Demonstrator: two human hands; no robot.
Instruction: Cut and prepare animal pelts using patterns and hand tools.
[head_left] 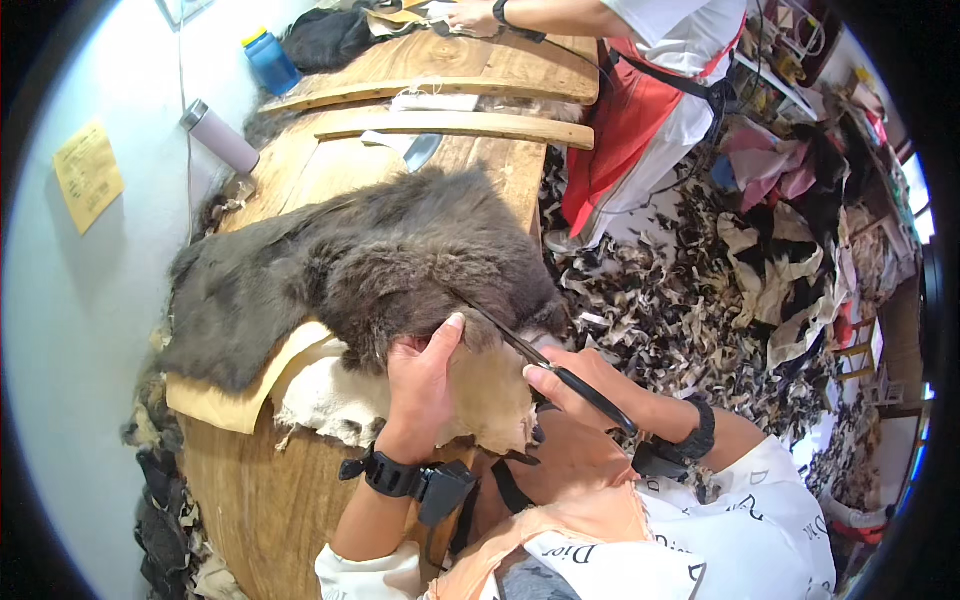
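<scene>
A dark brown fur pelt [330, 250] lies fur side up across the wooden table [240, 500]. Its near edge is folded back, showing the pale skin side [330, 395]. My left hand [422, 380] pinches that edge, thumb on top and fingers tucked beneath. On its right, my right hand [580, 385] grips the black handle of what look like scissors [520, 347]. Their slim dark blade points up and left into the fur beside my left thumb; the tip is partly hidden in the hair. A flat tan sheet [225, 400] sticks out under the pelt's left side.
Two wooden strips [460, 125] and a blade-like tool [420, 152] lie beyond the pelt. A metallic bottle [220, 137] and a blue jar [270, 62] stand along the wall. Another person's hand [475, 17] works at the far end. Fur scraps [660, 320] cover the floor.
</scene>
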